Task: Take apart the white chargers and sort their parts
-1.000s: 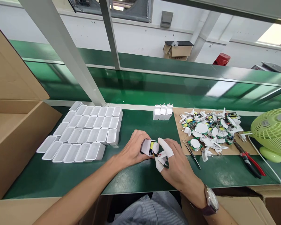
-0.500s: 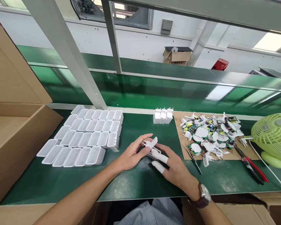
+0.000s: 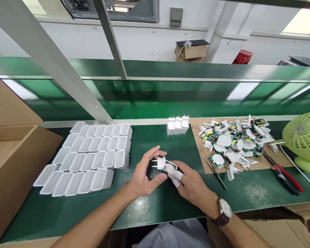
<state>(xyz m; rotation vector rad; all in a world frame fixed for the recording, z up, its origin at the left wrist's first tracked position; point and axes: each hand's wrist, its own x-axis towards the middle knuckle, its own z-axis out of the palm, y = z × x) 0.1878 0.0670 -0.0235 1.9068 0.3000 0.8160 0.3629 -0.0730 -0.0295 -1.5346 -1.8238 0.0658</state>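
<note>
My right hand point(image 3: 195, 184), with white covers on its fingertips and a watch at the wrist, grips a white plug adapter point(image 3: 161, 163) whose two pins point left. Part of the adapter's body is hidden by the covered fingers. Around the pin end curves my left hand point(image 3: 143, 175), its thumb and fingers apart and holding nothing. Left of it, open white plastic cases point(image 3: 100, 179) stand in several rows. Behind my hands is a small group of white plug adapters point(image 3: 178, 126), pins up.
On a cardboard sheet point(image 3: 200, 159) at right lies a pile of circuit boards and plug parts point(image 3: 224, 140). Tweezers point(image 3: 215, 172), red-and-black pliers point(image 3: 284, 175) and a green fan point(image 3: 303, 141) are nearby. A large cardboard box point(image 3: 20, 175) flanks the left side.
My left thumb and fingers have come off the adapter and spread apart. The adapter has turned in my right hand, so its pins show plainly. The view has shifted slightly.
</note>
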